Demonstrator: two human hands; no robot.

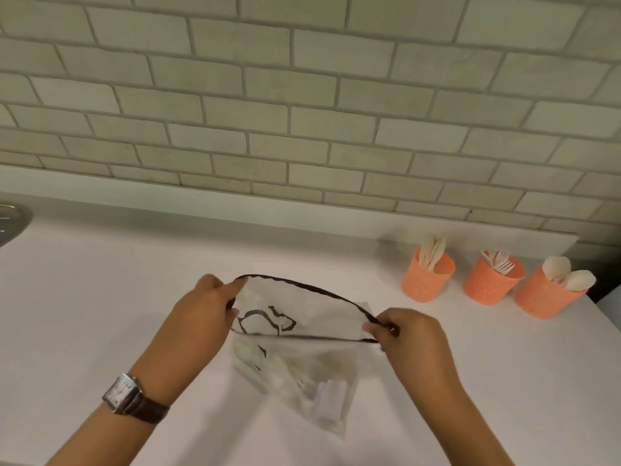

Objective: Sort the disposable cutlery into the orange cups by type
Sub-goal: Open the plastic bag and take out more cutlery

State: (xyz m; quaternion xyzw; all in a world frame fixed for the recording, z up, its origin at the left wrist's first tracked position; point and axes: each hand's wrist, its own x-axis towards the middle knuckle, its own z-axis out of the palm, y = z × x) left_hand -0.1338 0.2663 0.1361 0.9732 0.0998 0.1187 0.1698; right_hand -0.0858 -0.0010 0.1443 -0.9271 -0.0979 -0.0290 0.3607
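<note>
At 6 o'clock in the view, a clear bag [302,317] with a black rim hangs over the white counter [100,297]. The left hand [205,307] pinches the rim at its 9 o'clock end and the right hand [406,331] pinches it at 3 o'clock, so the mouth gapes between them. The contents are pale and blurred. At 4 o'clock three orange cups stand in a row: the near cup [426,280] holds knives [433,252], the middle cup [489,284] forks [500,260], and the far cup [544,299] spoons [568,274].

A clear plastic bag [302,334] is held open by the left hand [205,311] and right hand [408,334] above the white counter [100,314], near three orange cups [427,275].
</note>
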